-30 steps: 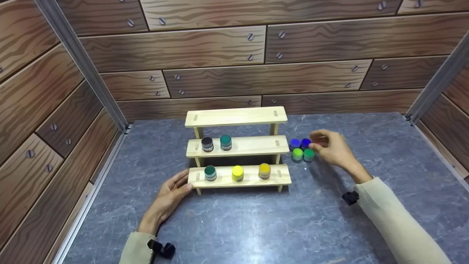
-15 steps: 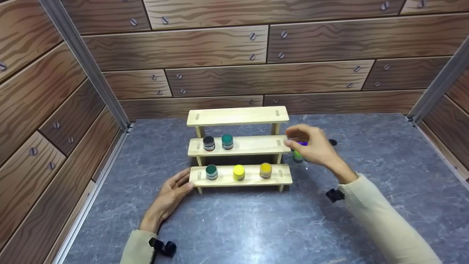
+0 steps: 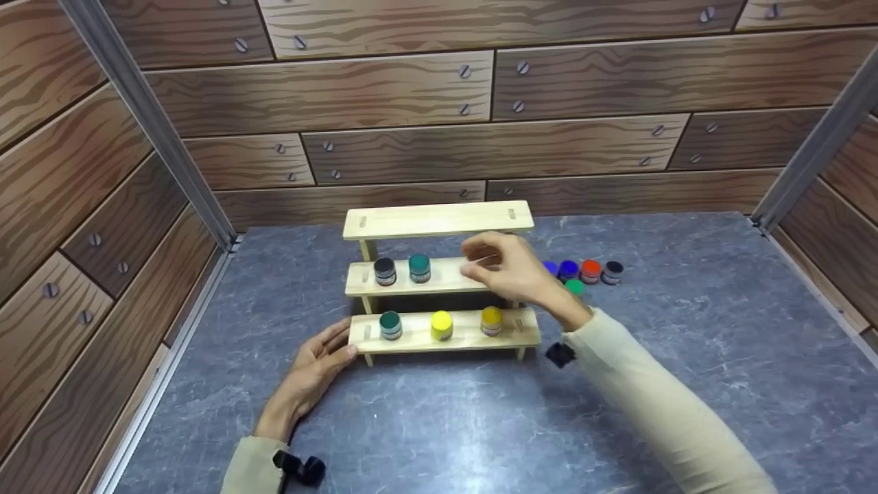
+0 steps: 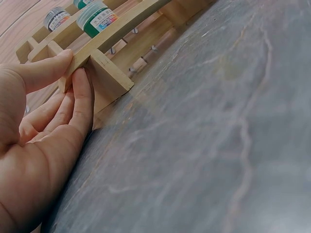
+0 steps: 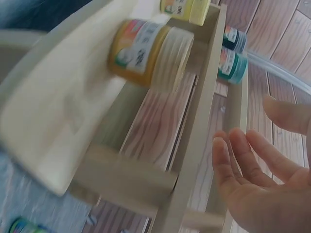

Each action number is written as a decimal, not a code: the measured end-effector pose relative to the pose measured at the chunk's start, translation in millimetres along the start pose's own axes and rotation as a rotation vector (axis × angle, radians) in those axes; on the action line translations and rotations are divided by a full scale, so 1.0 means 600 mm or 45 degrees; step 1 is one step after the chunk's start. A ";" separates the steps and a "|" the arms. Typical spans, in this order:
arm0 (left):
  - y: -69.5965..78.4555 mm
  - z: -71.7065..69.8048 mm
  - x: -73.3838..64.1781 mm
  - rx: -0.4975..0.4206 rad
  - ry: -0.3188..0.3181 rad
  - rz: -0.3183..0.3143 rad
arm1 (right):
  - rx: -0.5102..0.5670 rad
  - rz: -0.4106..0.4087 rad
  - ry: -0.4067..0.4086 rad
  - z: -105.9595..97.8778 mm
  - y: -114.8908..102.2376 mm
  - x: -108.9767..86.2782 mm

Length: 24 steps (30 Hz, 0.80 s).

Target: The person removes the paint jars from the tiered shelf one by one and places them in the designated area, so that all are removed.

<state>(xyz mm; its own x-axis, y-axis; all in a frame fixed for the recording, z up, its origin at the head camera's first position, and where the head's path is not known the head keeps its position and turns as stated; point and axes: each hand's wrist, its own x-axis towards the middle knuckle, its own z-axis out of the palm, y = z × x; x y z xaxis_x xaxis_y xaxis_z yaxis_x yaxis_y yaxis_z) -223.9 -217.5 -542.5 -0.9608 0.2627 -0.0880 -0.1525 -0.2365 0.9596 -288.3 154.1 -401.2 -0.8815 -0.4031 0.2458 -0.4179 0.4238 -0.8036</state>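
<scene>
A three-step wooden display stand (image 3: 439, 219) is on the table. My left hand (image 3: 312, 377) grips the left end of its lowest step, thumb on top and fingers below in the left wrist view. My right hand (image 3: 511, 271) is over the right part of the middle step, fingers loosely bent and holding nothing; the right wrist view shows the thumb apart from the fingers. On the middle step are a black paint jar (image 3: 385, 272) and a teal jar (image 3: 420, 268). The lowest step bears a dark green jar (image 3: 391, 325), a yellow jar (image 3: 442, 326) and an ochre jar (image 3: 491, 321).
Right of the stand, more paint jars are grouped on the table: purple (image 3: 550, 269), blue (image 3: 568, 270), red (image 3: 590, 271), black (image 3: 612, 272) and green (image 3: 575, 287). My right wrist covers part of this group. A wood-patterned wall (image 3: 411, 158) rises behind.
My right hand has moved left from the group of jars to over the middle step, uncovering the red and black jars. My left hand keeps its grip on the lowest step.
</scene>
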 end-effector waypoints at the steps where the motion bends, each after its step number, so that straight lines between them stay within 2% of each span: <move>1: 0.001 -0.001 -0.001 -0.002 0.005 0.000 | 0.000 -0.010 -0.017 0.008 -0.004 0.006; 4: 0.001 -0.001 -0.001 -0.017 0.014 0.007 | -0.019 -0.028 -0.057 0.026 -0.016 0.021; 12: 0.001 -0.003 -0.001 -0.024 0.000 0.033 | -0.004 0.053 -0.176 0.063 -0.037 0.048; 19: -0.002 -0.006 -0.004 -0.016 0.010 0.031 | -0.010 0.069 -0.187 0.087 -0.040 0.062; 24: -0.002 -0.006 -0.005 -0.011 0.009 0.032 | -0.021 0.031 -0.158 0.098 -0.035 0.066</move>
<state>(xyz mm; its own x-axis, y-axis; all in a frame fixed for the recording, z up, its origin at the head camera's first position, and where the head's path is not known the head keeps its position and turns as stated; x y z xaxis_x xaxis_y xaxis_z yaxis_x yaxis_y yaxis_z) -221.6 -221.4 -544.3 -0.9660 0.2501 -0.0660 -0.1305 -0.2509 0.9592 -301.4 81.6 -406.8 -0.8577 -0.4896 0.1568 -0.4014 0.4472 -0.7993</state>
